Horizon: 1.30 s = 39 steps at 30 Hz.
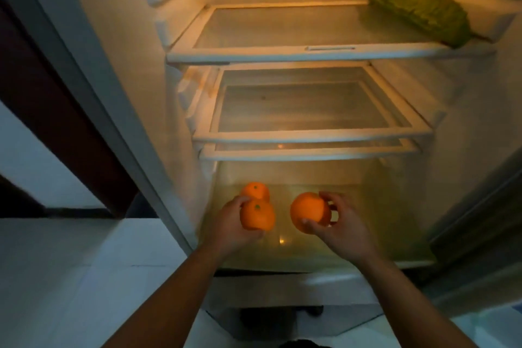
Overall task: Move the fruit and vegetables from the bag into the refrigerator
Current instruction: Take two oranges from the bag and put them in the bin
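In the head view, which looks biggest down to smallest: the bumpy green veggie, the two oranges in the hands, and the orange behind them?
1. green vegetable
2. right orange, held by the right hand
3. left orange, held by the left hand
4. back orange, partly hidden and farther away, so unsure

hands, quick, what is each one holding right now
Left hand: grips the front orange.
Right hand: grips the larger orange.
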Each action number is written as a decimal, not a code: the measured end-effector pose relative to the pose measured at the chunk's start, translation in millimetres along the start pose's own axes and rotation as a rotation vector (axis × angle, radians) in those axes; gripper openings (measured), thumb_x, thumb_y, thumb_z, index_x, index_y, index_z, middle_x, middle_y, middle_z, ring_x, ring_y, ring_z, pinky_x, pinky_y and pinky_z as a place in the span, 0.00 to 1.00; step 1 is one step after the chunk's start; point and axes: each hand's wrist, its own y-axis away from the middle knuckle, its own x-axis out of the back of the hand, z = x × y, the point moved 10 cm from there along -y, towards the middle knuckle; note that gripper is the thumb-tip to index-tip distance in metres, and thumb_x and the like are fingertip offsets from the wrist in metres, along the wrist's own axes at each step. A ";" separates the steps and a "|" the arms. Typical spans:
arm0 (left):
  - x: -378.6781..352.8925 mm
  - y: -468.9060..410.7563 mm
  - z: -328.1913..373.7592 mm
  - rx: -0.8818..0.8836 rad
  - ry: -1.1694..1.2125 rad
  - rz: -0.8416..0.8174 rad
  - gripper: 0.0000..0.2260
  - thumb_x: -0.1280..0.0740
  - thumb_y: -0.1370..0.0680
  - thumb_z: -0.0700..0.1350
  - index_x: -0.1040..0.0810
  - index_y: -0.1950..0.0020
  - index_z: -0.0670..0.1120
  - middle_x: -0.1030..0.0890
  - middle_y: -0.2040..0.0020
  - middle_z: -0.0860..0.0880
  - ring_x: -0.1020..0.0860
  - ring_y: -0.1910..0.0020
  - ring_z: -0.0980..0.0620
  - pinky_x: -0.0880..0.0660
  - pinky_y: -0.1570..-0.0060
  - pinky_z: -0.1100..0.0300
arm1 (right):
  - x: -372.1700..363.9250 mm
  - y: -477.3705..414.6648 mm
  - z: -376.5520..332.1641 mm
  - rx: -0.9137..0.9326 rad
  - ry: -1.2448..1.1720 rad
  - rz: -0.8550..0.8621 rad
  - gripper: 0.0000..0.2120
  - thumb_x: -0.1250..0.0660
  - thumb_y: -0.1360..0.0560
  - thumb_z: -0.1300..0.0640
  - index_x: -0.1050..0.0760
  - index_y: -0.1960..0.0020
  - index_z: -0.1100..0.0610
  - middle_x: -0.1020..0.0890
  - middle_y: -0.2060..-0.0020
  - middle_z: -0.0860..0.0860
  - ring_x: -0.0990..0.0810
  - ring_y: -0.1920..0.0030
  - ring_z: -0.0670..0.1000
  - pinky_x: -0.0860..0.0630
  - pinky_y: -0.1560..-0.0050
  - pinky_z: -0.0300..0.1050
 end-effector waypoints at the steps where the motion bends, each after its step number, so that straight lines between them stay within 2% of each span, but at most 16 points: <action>1: -6.2 -2.6 -2.3 -0.003 -0.021 -0.041 0.38 0.25 0.43 0.55 0.33 0.35 0.51 0.25 0.39 0.48 0.25 0.44 0.48 0.26 0.47 0.54 | -0.9 -1.4 3.1 -0.016 0.012 -0.003 0.33 0.23 0.36 0.48 0.31 0.35 0.52 0.31 0.43 0.47 0.29 0.46 0.46 0.25 0.45 0.47; 5: -18.4 -14.0 -15.1 0.032 0.054 -0.070 0.40 0.30 0.49 0.60 0.31 0.39 0.49 0.25 0.43 0.49 0.25 0.46 0.49 0.25 0.48 0.52 | -10.2 -9.3 13.1 -0.078 0.059 -0.064 0.34 0.23 0.37 0.48 0.32 0.35 0.53 0.30 0.41 0.48 0.29 0.44 0.48 0.26 0.44 0.46; 7: -22.7 -18.2 -24.1 0.074 0.076 -0.068 0.35 0.31 0.49 0.59 0.31 0.44 0.51 0.24 0.47 0.50 0.24 0.49 0.49 0.25 0.51 0.53 | -17.1 -16.2 16.2 -0.075 0.111 -0.117 0.35 0.23 0.38 0.47 0.32 0.35 0.53 0.29 0.40 0.50 0.28 0.45 0.48 0.27 0.45 0.44; 10: -28.8 -22.2 -35.8 0.111 0.089 -0.075 0.30 0.28 0.48 0.58 0.31 0.49 0.54 0.22 0.49 0.48 0.22 0.50 0.47 0.24 0.51 0.48 | -27.8 -25.8 16.4 -0.055 0.162 -0.195 0.34 0.22 0.38 0.48 0.31 0.36 0.55 0.28 0.41 0.52 0.29 0.46 0.48 0.30 0.47 0.40; 12: -26.7 -19.5 -31.4 0.119 0.053 -0.073 0.25 0.26 0.43 0.54 0.30 0.50 0.53 0.21 0.50 0.48 0.22 0.50 0.48 0.26 0.53 0.57 | -34.3 -31.2 17.3 -0.033 0.185 -0.227 0.34 0.22 0.38 0.50 0.30 0.36 0.56 0.27 0.41 0.54 0.28 0.45 0.50 0.33 0.48 0.38; 15: -28.9 -17.2 -26.5 0.141 -0.014 -0.114 0.22 0.26 0.32 0.45 0.27 0.41 0.45 0.23 0.42 0.44 0.24 0.45 0.48 0.33 0.53 0.66 | -41.5 -38.3 18.9 -0.002 0.191 -0.266 0.32 0.23 0.37 0.51 0.29 0.36 0.57 0.26 0.41 0.56 0.27 0.45 0.50 0.33 0.49 0.38; 17: -27.8 -15.9 -30.6 0.148 -0.035 -0.119 0.28 0.28 0.29 0.45 0.33 0.32 0.45 0.29 0.35 0.44 0.29 0.37 0.47 0.34 0.48 0.66 | -43.6 -43.5 15.8 0.021 0.192 -0.285 0.29 0.24 0.35 0.53 0.27 0.38 0.61 0.24 0.42 0.58 0.25 0.45 0.54 0.30 0.48 0.42; 19: -25.4 -17.7 -35.2 0.159 -0.015 -0.107 0.32 0.28 0.29 0.48 0.39 0.29 0.47 0.33 0.32 0.45 0.31 0.35 0.47 0.34 0.44 0.63 | -45.6 -48.4 12.9 0.041 0.197 -0.295 0.26 0.24 0.35 0.54 0.26 0.41 0.62 0.23 0.44 0.59 0.25 0.45 0.56 0.29 0.47 0.45; 22: -17.4 -27.9 -30.2 0.187 0.034 -0.068 0.30 0.27 0.30 0.50 0.35 0.32 0.49 0.29 0.36 0.50 0.28 0.41 0.50 0.31 0.48 0.60 | -53.4 -54.3 16.2 0.042 0.194 -0.319 0.31 0.24 0.36 0.49 0.28 0.38 0.60 0.25 0.42 0.58 0.26 0.43 0.55 0.31 0.46 0.42; 24: -8.0 -40.9 -22.6 0.191 0.085 0.003 0.28 0.26 0.31 0.49 0.31 0.35 0.48 0.26 0.38 0.48 0.26 0.44 0.49 0.28 0.48 0.57 | -59.2 -56.8 18.6 0.035 0.193 -0.337 0.33 0.24 0.36 0.48 0.30 0.36 0.58 0.26 0.41 0.57 0.27 0.42 0.54 0.32 0.45 0.41; 26: -4.6 -54.6 -18.3 0.196 0.090 0.031 0.30 0.24 0.33 0.48 0.31 0.34 0.46 0.27 0.36 0.46 0.26 0.41 0.46 0.27 0.43 0.54 | -63.4 -58.7 18.7 0.043 0.195 -0.335 0.34 0.24 0.36 0.50 0.31 0.34 0.56 0.28 0.39 0.55 0.27 0.40 0.53 0.33 0.44 0.40; 28: -4.6 -64.8 -16.6 0.200 0.066 0.041 0.33 0.24 0.33 0.48 0.33 0.32 0.46 0.29 0.33 0.45 0.28 0.37 0.44 0.30 0.40 0.55 | -65.1 -61.7 16.3 0.056 0.191 -0.318 0.34 0.24 0.35 0.51 0.32 0.33 0.55 0.28 0.37 0.54 0.28 0.39 0.53 0.34 0.42 0.39; 33: -18.4 -80.6 -20.4 0.154 0.019 0.019 0.34 0.28 0.29 0.45 0.41 0.27 0.46 0.39 0.28 0.43 0.37 0.30 0.44 0.36 0.34 0.55 | -68.5 -70.1 23.4 0.042 0.163 -0.276 0.33 0.24 0.34 0.52 0.33 0.33 0.54 0.29 0.36 0.53 0.29 0.38 0.52 0.34 0.41 0.40; 36: -23.3 -86.0 -25.8 0.112 -0.019 0.026 0.34 0.28 0.29 0.44 0.41 0.27 0.46 0.39 0.28 0.42 0.37 0.30 0.43 0.37 0.34 0.56 | -72.0 -74.3 29.5 0.060 0.161 -0.270 0.33 0.25 0.34 0.51 0.33 0.33 0.56 0.29 0.36 0.54 0.30 0.37 0.52 0.36 0.41 0.38; 39: -25.9 -84.9 -28.6 0.084 -0.007 0.033 0.34 0.27 0.31 0.45 0.38 0.29 0.46 0.36 0.30 0.42 0.34 0.33 0.42 0.35 0.37 0.56 | -78.8 -76.5 34.3 0.060 0.160 -0.278 0.34 0.25 0.34 0.50 0.32 0.33 0.57 0.28 0.36 0.55 0.29 0.38 0.54 0.35 0.40 0.41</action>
